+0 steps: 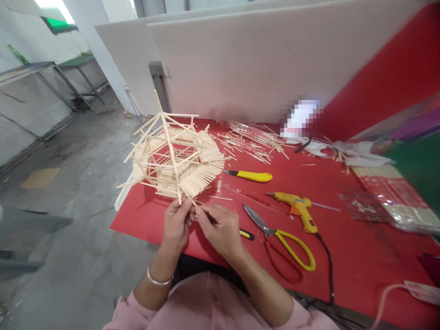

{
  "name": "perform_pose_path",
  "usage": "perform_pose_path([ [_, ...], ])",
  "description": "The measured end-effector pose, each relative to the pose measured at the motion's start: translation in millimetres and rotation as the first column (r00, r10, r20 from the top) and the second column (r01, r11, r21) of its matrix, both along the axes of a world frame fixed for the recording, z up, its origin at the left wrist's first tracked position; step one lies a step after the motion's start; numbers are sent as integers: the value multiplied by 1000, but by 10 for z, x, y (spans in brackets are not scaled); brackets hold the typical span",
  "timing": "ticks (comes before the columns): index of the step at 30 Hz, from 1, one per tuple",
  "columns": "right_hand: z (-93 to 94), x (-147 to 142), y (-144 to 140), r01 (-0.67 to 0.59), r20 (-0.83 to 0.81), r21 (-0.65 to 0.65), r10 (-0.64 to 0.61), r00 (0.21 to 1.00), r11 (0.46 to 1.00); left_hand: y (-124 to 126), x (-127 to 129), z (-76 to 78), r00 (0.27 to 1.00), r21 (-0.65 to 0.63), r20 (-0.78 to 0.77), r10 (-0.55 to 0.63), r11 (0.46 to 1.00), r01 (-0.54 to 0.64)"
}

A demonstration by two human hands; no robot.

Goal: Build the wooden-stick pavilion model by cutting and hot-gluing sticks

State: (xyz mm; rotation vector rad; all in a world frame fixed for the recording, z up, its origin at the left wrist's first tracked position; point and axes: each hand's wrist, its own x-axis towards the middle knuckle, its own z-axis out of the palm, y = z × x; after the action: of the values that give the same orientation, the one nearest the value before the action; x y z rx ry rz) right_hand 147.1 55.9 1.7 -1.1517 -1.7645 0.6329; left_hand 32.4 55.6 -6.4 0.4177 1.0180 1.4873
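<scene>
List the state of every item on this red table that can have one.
stick model: upright, part-built, held at its near edge
left hand: pinching a model stick
right hand: fingertips at the same spot
scissors: blades closed, lying flat
glue gun: lying on its side, corded
yellow knife: lying flat

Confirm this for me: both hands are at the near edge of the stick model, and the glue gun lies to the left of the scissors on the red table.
Not quite. The head view shows the glue gun lying to the right of the scissors, not the left. The rest holds: the left hand and right hand are at the near edge of the stick model on the red table.
</scene>
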Motion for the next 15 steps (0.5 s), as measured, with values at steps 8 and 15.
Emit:
perform_pose_path([
  [8,8,-3,6,-12,-22,-20,11,1000,1000,1,10,18,1000,-6,21,-1,1000,1],
  [15,-6,3,-1,-34,-55,-42,32,998,999,4,17,29,1000,14,1,6,1000,-6],
])
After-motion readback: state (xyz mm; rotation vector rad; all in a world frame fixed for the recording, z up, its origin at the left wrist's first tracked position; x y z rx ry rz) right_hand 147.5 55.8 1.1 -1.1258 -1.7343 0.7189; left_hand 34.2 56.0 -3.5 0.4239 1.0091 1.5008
